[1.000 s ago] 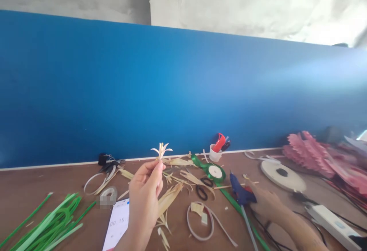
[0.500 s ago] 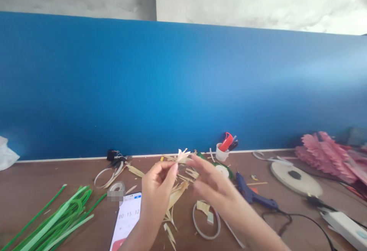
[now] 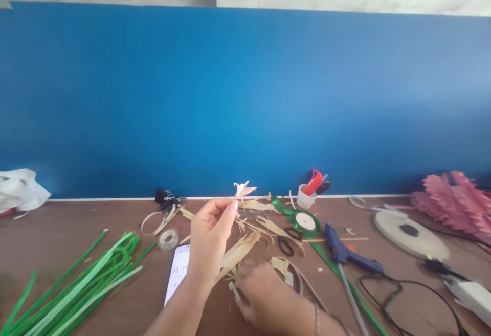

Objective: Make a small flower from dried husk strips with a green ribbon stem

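My left hand [image 3: 210, 239] is raised over the table, thumb and forefinger pinched on the base of a small pale pink flower [image 3: 244, 189] that looks made of dried husk. Its petals point up against the blue panel. Lower down, my right hand [image 3: 264, 290] is at the tabletop among strips of dried husk [image 3: 241, 251]. Its fingers are curled and smeared by motion, so whether they hold anything is hidden. Beyond it are dark-handled scissors [image 3: 286, 245] and a roll of green ribbon [image 3: 307, 221].
Green fuzzy stems [image 3: 95, 274] lie at the left, near a tape roll [image 3: 168, 239] and a phone [image 3: 176, 274]. At the right are a blue glue gun [image 3: 341, 251] with its cord, a pale spool [image 3: 414, 241] and pink paper [image 3: 452, 203]. A white cup [image 3: 306, 199] holds pens.
My right hand has left the flower and dropped to the husk strips on the table. The left hand keeps its pinch on the flower. The view has shifted slightly.
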The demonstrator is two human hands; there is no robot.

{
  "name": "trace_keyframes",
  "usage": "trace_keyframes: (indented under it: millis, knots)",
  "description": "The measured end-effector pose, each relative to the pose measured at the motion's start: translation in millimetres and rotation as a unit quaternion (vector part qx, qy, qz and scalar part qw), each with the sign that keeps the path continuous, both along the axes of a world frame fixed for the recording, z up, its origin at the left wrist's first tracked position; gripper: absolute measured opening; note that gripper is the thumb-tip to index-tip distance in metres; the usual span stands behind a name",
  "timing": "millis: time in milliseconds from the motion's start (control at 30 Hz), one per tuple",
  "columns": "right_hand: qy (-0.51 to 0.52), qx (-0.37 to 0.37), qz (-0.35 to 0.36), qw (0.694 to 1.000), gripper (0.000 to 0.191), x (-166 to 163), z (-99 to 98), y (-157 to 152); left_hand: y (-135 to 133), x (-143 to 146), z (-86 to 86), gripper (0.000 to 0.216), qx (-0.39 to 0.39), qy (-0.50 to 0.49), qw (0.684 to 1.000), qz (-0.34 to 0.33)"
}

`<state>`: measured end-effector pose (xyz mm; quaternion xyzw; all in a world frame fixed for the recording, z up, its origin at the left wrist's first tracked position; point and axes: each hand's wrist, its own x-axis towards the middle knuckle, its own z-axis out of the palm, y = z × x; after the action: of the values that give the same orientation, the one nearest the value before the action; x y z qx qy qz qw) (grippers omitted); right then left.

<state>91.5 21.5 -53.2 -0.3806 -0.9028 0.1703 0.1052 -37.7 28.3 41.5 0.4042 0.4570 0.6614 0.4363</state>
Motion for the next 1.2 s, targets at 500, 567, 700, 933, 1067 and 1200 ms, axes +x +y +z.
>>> trace_keyframes:
  millis: [500,567,700,933,1067,1200]
  knots:
    - [0.240,-0.039,-0.120,0.962,0.024,17,49.3,24,-8,14,-0.7,0.012,0.055,0.098,0.993,0.046]
    - [0.465,-0.166,-0.147,0.857,0.021,24,76.4,24,-9,18,-3.9,0.011,0.086,0.135,0.985,0.070]
    - [0.628,-0.290,-0.133,0.710,0.032,22,102.2,15,-9,19,-14.7,0.010,0.184,0.227,0.952,0.096]
    - [0.639,-0.276,-0.144,0.704,0.023,18,101.1,11,-10,18,-25.4,0.023,0.275,0.307,0.906,0.098]
    - [0.640,-0.255,-0.169,0.705,0.020,20,103.6,10,-11,19,-26.1,0.025,0.294,0.307,0.901,0.088]
    - [0.637,-0.259,-0.178,0.704,0.020,20,103.1,10,-12,20,-23.9,0.024,0.263,0.285,0.921,0.044]
